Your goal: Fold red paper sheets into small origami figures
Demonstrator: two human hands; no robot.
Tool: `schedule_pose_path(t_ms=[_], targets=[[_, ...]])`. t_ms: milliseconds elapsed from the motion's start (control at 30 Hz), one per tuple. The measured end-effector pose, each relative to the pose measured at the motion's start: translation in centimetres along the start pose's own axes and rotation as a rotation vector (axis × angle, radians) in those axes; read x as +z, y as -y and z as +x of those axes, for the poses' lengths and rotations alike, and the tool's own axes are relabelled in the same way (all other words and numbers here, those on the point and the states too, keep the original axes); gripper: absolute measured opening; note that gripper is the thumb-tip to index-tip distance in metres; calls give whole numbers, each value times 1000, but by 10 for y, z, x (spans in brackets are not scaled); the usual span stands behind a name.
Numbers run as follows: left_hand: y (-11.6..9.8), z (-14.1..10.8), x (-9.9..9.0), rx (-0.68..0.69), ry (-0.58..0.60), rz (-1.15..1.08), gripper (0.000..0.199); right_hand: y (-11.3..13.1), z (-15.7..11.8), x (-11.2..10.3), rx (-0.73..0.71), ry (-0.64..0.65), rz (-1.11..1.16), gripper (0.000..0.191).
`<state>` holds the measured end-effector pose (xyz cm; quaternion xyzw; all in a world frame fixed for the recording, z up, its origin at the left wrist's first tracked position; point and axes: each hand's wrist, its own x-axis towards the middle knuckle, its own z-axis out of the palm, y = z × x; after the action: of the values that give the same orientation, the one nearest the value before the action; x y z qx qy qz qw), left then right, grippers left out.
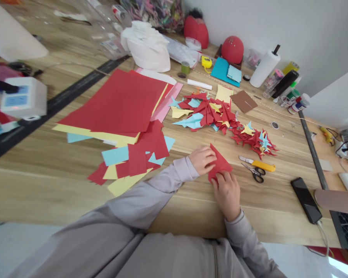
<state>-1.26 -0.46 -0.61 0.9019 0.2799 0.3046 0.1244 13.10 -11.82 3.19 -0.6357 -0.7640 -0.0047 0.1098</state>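
A small piece of red paper (220, 161) with a folded, pointed corner lies on the wooden table in front of me. My left hand (203, 159) is closed on its left side, fingers curled over the sheet. At the lower edge, my right hand (227, 191) grips the same paper between thumb and fingers. To the right are a yellow utility knife (262, 165) and a pair of black-handled scissors (257, 175). Just beyond my hands lies a pile of folded paper planes (211, 112) in red, blue and yellow, trailing into smaller folded shapes (253, 141).
Large red sheets (118, 102) are stacked at the left, with cut paper rectangles (137, 158) scattered before them. A phone (306, 200) on a cable lies right. Farther back stand white tissues (146, 46), a yellow tape measure (206, 62) and several bottles (285, 85).
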Motion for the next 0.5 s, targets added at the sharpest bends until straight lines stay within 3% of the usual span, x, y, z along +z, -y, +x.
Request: schedule_pose_path(t_ms=[133,367,500], targets=[[-7,-3,-5,75,132,-80,37,-3,9,-5,7,58,9,21],[-41,-8,-6,54,249,87,68,-29,22,-13,5,94,237,23],[-53,-9,-3,47,278,166,55,-45,31,-17,-15,147,389,22]])
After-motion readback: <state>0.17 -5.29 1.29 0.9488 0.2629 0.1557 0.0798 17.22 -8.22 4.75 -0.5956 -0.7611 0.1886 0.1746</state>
